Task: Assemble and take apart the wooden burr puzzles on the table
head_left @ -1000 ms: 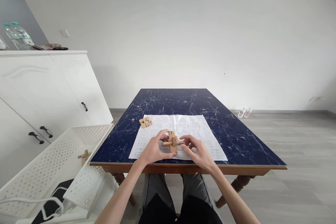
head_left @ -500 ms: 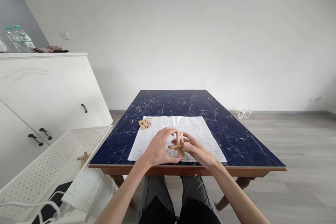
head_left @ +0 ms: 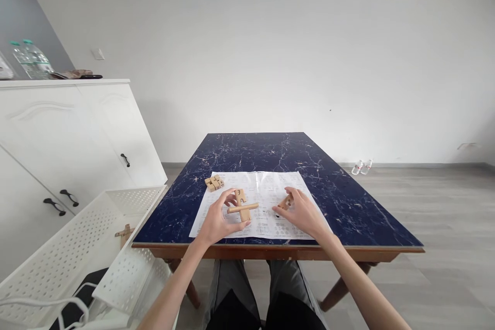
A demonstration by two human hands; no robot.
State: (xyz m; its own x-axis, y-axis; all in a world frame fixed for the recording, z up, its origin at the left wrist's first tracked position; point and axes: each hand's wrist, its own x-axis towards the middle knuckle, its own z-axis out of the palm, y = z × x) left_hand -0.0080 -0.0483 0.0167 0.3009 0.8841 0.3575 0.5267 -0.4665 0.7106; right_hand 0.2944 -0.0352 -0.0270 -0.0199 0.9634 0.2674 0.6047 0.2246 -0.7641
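My left hand [head_left: 217, 220] grips a notched wooden puzzle block [head_left: 245, 214] between thumb and fingers, over the left half of a printed paper sheet [head_left: 263, 185]. A dark mark shows near the block's upper end. A slim wooden stick [head_left: 232, 210] lies crosswise against the block. On the right half of the sheet, my right hand [head_left: 303, 212] closes round another wooden puzzle piece [head_left: 286, 202], which the fingers partly hide. A small cluster of wooden blocks [head_left: 214, 183] with dark marks sits at the sheet's upper left corner.
The dark blue marbled table [head_left: 255, 149] has a brown wooden edge. To its left stand a white perforated basket [head_left: 58, 247] and a white cabinet [head_left: 65, 134] with bottles [head_left: 33, 59] on top. Two clear bottles [head_left: 362, 167] are by the far wall.
My hands have moved apart. The left one has carried the notched block and stick leftward; the right one has drawn away to the right with a separate wooden piece.
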